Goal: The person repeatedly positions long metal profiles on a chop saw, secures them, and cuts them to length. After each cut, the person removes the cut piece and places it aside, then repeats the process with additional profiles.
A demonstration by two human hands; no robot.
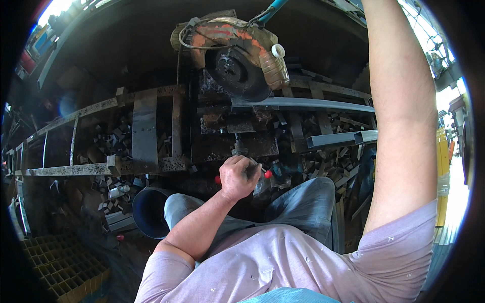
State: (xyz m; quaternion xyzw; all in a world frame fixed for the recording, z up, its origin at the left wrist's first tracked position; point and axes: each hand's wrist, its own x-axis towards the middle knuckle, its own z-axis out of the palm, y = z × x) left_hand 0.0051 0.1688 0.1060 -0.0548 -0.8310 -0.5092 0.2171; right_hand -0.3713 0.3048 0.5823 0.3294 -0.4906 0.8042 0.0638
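- The person's left hand (237,178) is clenched around the vise handle (255,171), a bar with red knobs at both ends, just in front of the knees.
- The right arm (399,111) reaches up and out of the top of the view; the right hand is not visible, so its grip cannot be told.
- A long grey metal bar (303,103) lies across the vise (237,126), directly under the raised blade of the chop saw (237,65).
- Judging from this, the bar is placed and is at the clamping stage; the blade stands clear above it, so the cut appears not yet made.
- A second grey square tube (343,138) rests to the right, and short offcuts (108,141) litter the frame on the left.
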